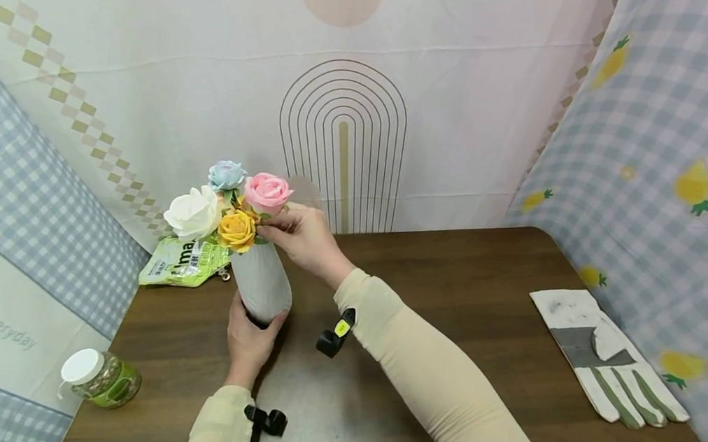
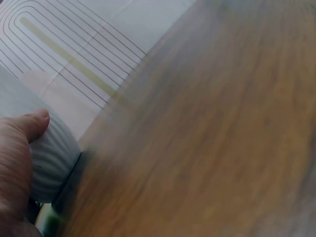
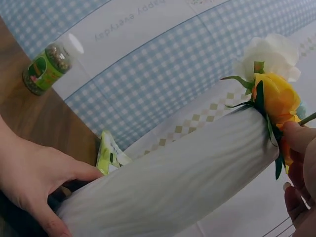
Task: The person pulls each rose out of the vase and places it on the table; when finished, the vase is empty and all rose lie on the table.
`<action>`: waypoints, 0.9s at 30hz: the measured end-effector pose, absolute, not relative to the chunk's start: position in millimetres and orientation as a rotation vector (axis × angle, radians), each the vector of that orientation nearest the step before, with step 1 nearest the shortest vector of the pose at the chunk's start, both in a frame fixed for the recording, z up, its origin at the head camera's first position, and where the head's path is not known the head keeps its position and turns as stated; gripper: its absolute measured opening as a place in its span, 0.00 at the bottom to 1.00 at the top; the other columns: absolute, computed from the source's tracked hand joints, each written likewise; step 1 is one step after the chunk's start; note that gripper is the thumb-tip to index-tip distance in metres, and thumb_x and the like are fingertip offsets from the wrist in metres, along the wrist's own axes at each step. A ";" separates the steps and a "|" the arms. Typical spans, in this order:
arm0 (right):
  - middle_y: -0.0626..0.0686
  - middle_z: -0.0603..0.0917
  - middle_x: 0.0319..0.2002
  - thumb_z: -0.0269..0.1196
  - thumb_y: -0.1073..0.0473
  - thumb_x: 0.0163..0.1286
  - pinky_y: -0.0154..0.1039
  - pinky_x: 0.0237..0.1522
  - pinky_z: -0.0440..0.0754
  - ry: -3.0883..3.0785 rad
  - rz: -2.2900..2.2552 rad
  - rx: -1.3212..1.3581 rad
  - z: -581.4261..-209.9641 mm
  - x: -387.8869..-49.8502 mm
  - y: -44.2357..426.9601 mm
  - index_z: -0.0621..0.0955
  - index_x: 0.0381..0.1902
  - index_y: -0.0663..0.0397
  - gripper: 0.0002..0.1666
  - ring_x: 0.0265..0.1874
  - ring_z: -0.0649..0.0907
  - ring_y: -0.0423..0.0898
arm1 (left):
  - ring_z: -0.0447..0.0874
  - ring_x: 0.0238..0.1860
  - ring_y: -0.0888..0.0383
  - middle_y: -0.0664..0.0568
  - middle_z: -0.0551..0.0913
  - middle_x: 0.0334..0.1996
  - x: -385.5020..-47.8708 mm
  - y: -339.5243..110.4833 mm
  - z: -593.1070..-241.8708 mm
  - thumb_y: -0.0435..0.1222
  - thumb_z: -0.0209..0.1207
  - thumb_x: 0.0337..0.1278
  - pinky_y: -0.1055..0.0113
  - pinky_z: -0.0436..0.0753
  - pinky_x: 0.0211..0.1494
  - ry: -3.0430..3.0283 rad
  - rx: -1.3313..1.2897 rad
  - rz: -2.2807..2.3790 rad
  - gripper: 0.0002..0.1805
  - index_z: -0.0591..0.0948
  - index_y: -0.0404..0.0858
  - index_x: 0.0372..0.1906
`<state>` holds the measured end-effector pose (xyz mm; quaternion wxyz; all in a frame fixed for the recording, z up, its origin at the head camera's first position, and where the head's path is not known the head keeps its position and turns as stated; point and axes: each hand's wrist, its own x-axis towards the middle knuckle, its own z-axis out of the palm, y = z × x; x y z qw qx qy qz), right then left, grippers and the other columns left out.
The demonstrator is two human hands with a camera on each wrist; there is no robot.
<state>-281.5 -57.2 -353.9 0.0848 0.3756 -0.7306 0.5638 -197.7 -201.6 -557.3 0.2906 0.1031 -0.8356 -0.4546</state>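
A white ribbed vase [image 1: 262, 283] holds artificial roses and tilts slightly in the head view. My left hand [image 1: 250, 335] grips it low down, with the thumb [image 2: 37, 123] along its side in the left wrist view. At the mouth, my right hand [image 1: 305, 238] pinches a green flower stem [image 3: 308, 118] between thumb and fingers. Beside those fingers sits a yellow rose [image 1: 236, 230], with a pink rose [image 1: 267, 193] just above them. A white rose [image 1: 193, 212] and a pale blue rose [image 1: 226, 175] stand farther left. Which bloom the pinched stem belongs to is hidden.
Behind the vase lies a green and white packet [image 1: 182, 262]. A white-lidded jar [image 1: 101, 378] stands at the table's left edge. White and grey gloves [image 1: 608, 355] lie at the right on the brown wooden table [image 1: 449, 285]. Printed cloths hang around the table.
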 end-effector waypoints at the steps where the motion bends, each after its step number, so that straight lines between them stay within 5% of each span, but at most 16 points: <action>1: 0.48 0.85 0.38 0.69 0.61 0.61 0.32 0.33 0.82 -2.155 1.704 1.115 -354.1 -281.5 -56.5 0.88 0.37 0.57 0.07 0.32 0.82 0.36 | 0.68 0.62 0.41 0.39 0.69 0.63 -197.4 -201.2 -557.2 0.44 0.76 0.37 0.45 0.65 0.61 -2.229 0.274 -1.213 0.54 0.60 0.38 0.72; 13: 0.63 0.86 0.39 0.66 0.74 0.59 0.38 0.38 0.83 -1.918 1.813 1.044 -325.1 -259.9 -33.7 0.83 0.40 0.73 0.09 0.36 0.85 0.42 | 0.68 0.62 0.41 0.38 0.68 0.63 -198.3 -201.2 -558.5 0.45 0.75 0.40 0.46 0.66 0.61 -2.244 0.280 -1.201 0.53 0.59 0.36 0.71; 27: 0.62 0.86 0.38 0.64 0.75 0.61 0.35 0.37 0.80 -1.792 1.894 0.996 -329.0 -267.5 11.1 0.81 0.37 0.72 0.06 0.33 0.83 0.40 | 0.68 0.62 0.41 0.39 0.68 0.62 -198.8 -200.1 -556.3 0.44 0.75 0.39 0.46 0.66 0.62 -2.256 0.262 -1.183 0.52 0.59 0.37 0.71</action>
